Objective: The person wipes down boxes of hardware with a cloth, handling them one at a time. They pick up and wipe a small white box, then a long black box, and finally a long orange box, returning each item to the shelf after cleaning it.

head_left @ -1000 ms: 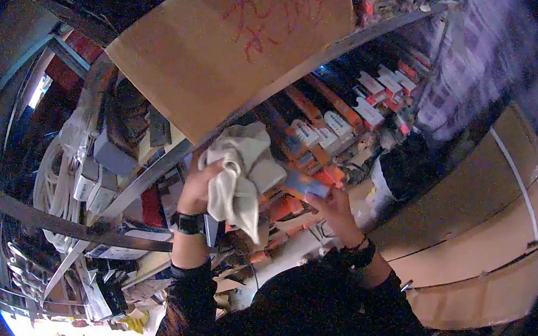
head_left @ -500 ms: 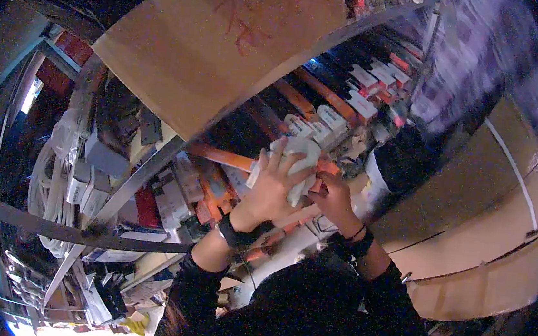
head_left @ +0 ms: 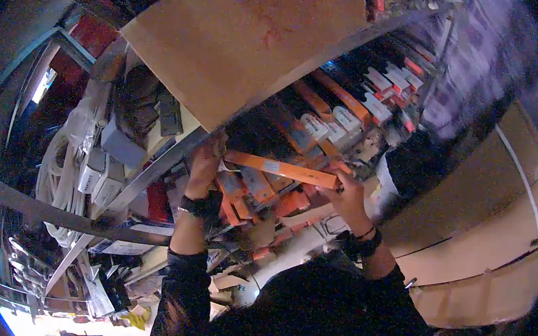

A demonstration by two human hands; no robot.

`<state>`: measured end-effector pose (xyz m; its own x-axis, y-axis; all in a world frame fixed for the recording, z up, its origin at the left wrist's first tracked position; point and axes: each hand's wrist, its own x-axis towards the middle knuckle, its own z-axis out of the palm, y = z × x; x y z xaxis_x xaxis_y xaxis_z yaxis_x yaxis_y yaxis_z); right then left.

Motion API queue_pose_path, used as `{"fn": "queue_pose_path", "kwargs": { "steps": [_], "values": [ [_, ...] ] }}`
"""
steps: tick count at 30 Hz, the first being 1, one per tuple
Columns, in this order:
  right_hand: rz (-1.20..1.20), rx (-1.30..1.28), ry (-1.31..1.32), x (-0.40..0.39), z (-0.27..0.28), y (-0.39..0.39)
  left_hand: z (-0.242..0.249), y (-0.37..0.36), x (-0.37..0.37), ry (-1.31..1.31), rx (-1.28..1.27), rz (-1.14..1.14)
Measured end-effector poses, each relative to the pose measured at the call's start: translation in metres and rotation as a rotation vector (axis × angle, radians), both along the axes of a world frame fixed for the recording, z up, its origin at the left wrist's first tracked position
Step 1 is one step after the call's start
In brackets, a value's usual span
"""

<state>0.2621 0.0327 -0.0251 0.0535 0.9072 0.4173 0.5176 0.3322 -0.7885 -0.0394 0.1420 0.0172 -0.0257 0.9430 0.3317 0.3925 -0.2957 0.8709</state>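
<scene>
A long, narrow orange box [head_left: 285,169] with a small pale label lies level between my hands, above the shelf. My right hand [head_left: 351,200] is closed around its right end. At the box's left end is my left hand [head_left: 204,168], its fingers curled; what they hold, if anything, is hidden. Below the box, more orange boxes [head_left: 257,185] lie on the shelf. Just behind it stand several white-ended boxes [head_left: 334,129] in a row.
A large brown cardboard sheet [head_left: 248,43] overhangs the shelf at the upper left. A metal shelf post [head_left: 151,179] crosses near my left hand. Big cardboard cartons [head_left: 468,252] stand at the right. White coiled tubing [head_left: 61,174] hangs at the left.
My left hand has moved left along the orange box, uncovering its length. The white cloth under that hand before is out of sight. My right hand moved slightly right, still gripping the box's end.
</scene>
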Motion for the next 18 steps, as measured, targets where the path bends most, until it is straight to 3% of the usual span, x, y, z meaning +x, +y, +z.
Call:
{"fn": "queue_pose_path", "kwargs": {
  "steps": [2,4,7,9,11,13,15,17,18],
  "values": [
    [-0.011,0.055,0.009,-0.002,0.001,0.001,0.021,-0.010,0.008,0.377,0.045,0.086],
    [0.014,-0.110,0.240,-0.004,-0.004,0.002,0.021,-0.017,0.026,0.392,0.087,-0.005],
    [0.074,-0.086,0.239,-0.003,-0.010,0.004,0.007,-0.034,0.090,0.300,0.190,-0.303],
    [0.090,-0.147,0.382,-0.004,0.005,0.001,-0.001,-0.063,0.145,0.599,0.478,-0.201],
    [0.103,-0.215,0.527,-0.008,0.000,0.002,0.025,-0.096,0.181,0.710,0.452,-0.358],
    [0.339,-0.268,1.295,-0.003,-0.038,0.015,0.018,-0.092,0.180,0.662,0.481,-0.332],
    [0.398,-0.196,1.132,0.006,-0.049,0.015,0.012,-0.085,0.170,0.612,0.510,-0.305],
    [0.026,-0.028,-0.031,0.006,-0.039,0.005,0.010,-0.077,0.140,0.697,0.314,-0.196],
    [0.052,0.072,-0.069,0.008,-0.053,0.008,0.006,-0.071,0.124,0.695,0.310,-0.171]
  ]
}}
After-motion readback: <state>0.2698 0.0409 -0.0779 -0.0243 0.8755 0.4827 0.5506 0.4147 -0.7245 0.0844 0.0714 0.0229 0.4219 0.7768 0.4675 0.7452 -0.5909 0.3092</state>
